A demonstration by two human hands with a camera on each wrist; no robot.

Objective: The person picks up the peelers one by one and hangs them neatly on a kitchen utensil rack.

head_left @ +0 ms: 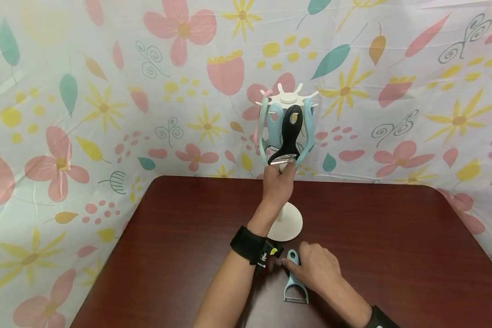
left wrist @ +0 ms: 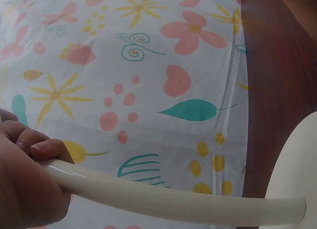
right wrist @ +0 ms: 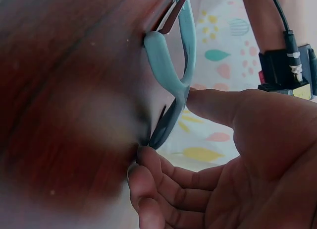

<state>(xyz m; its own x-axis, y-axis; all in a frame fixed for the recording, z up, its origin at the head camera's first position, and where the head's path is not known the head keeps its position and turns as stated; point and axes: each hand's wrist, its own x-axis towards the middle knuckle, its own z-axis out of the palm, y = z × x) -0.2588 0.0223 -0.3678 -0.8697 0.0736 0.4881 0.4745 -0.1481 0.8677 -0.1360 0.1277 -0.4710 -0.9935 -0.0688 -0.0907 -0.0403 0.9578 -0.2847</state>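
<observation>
My left hand (head_left: 278, 184) grips the upright pole (left wrist: 148, 199) of a white utensil stand just below the rack top (head_left: 289, 96). A black peeler (head_left: 292, 130) and several light blue ones hang from the rack, with a pink one partly hidden at its left. The round white base (head_left: 291, 225) is partly behind my left forearm. Nearer to me, a light blue Y-shaped peeler (head_left: 296, 287) lies at the table surface with its blade towards me. My right hand (head_left: 317, 269) pinches its handle, thumb across it and curled fingers at the other side.
The dark red-brown table (head_left: 393, 241) spreads around the stand. Behind it hangs a patterned cloth (head_left: 127, 91) with flowers and leaves, close to the rack. A black wrist strap (head_left: 248, 246) with a cable is on my left forearm.
</observation>
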